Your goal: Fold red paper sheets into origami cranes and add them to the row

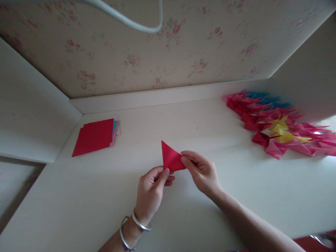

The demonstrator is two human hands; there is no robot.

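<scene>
A red sheet of origami paper (pixel 172 158), folded into a triangle, is held up over the white tabletop. My left hand (pixel 153 187) pinches its lower left corner, with the thumb on top and the fingers beneath. At the triangle's right corner, my right hand (pixel 201 171) grips the paper between thumb and index finger. One sharp point of the triangle sticks up toward the wall. Fingers partly cover both lower corners. Two silver bangles circle my left wrist.
A stack of square paper (pixel 96 135), red on top with blue and pink edges, lies at the left. Several folded paper cranes (pixel 280 126) in pink, red, yellow and blue crowd the right back. A white cable (pixel 131 22) hangs before the flowered wall. White panels border both sides.
</scene>
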